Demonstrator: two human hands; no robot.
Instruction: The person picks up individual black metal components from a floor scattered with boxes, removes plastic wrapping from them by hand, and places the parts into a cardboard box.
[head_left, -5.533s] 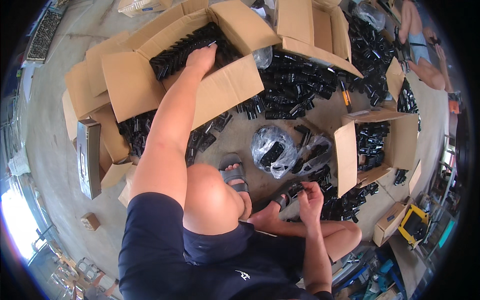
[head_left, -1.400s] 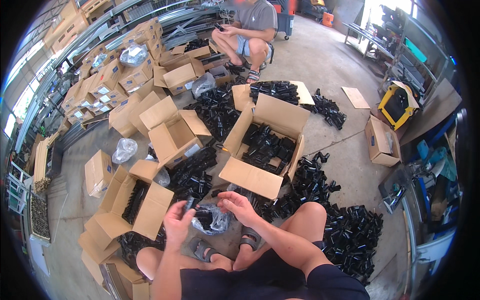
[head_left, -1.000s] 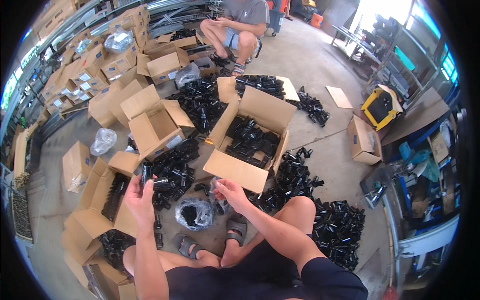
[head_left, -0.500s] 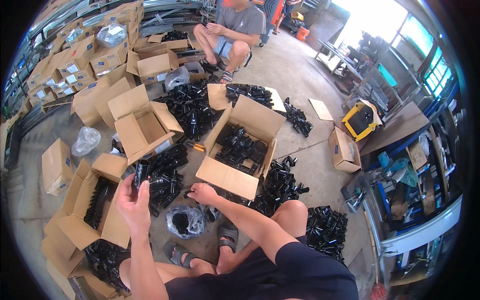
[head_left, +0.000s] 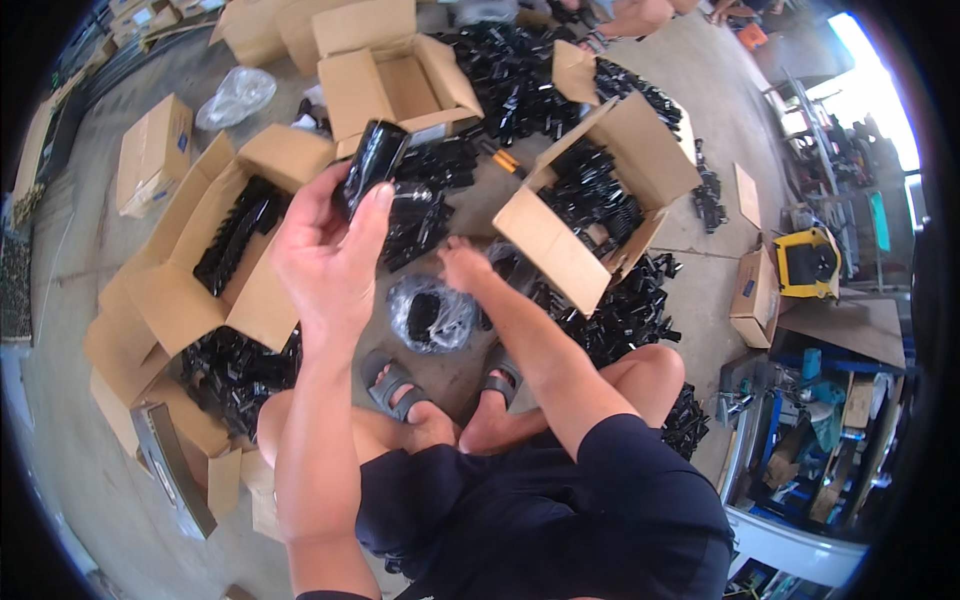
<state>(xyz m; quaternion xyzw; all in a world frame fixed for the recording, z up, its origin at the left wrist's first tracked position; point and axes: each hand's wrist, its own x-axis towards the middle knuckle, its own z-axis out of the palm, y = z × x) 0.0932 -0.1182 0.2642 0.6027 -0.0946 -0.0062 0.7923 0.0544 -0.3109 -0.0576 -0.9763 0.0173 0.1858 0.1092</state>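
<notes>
Raised in front of me, my left hand (head_left: 335, 245) grips a glossy black tube-shaped fitting (head_left: 376, 165) between thumb and fingers. A short side piece juts from it toward the right. My right hand (head_left: 464, 266) is lower and farther right, fingers curled, just above a clear plastic bag (head_left: 460, 330) with small black parts inside. What those fingers hold, if anything, I cannot make out. Behind both hands lies a pile of black fittings (head_left: 425, 225). The open carton (head_left: 545, 240) to the right holds more black fittings, and the left carton (head_left: 180, 270) has them stacked in rows.
Another open carton (head_left: 355, 95) stands ahead, with a large pile of fittings (head_left: 515, 85) beside it. An orange-handled tool (head_left: 502, 158) lies between the cartons. More fittings (head_left: 640, 310) are heaped near my right knee. A closed box (head_left: 155, 155) and crumpled plastic (head_left: 236, 98) are at left.
My view has tipped down and turned, so the cartons appear higher and farther right. The left hand still holds the black fitting, now closer to me. The right hand is now above the bag.
</notes>
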